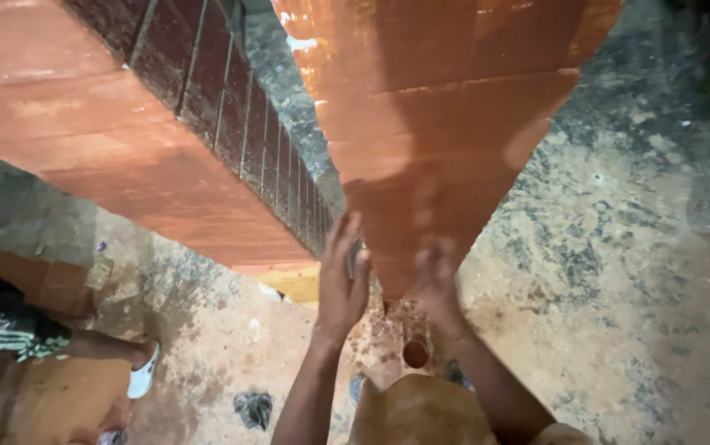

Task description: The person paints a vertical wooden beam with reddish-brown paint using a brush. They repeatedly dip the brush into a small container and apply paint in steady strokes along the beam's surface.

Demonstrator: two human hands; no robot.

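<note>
Left hand: pressing flat against the left face of the brick stack, low down near its base; the fingers are lying together and stretched upward, not curled round anything.
Right hand: bearing on the right side of the same stack at about the same height; the picture is blurring here, so whether its fingers are together or spread cannot be told.
Brick stack: standing in the middle of the scene, narrowing toward its foot as seen from above, its orange courses running from the hands to the far edge of the view.
Second stack: lying to the left, well apart from the hands, with a dark grooved side facing the gap (the gap is showing grey ground).
Ground: spreading rough and dusty, stained orange near the stack's foot.
Small round opening: showing dark red on the ground just near of the stack's foot, between the forearms.
Other person's foot: resting in a white sandal at the near left, clear of both hands.
Handling note: judging from the grip, both palms are working best when pushing evenly from opposite sides at one height, so that the courses are staying square and no brick is sliding out.
</note>
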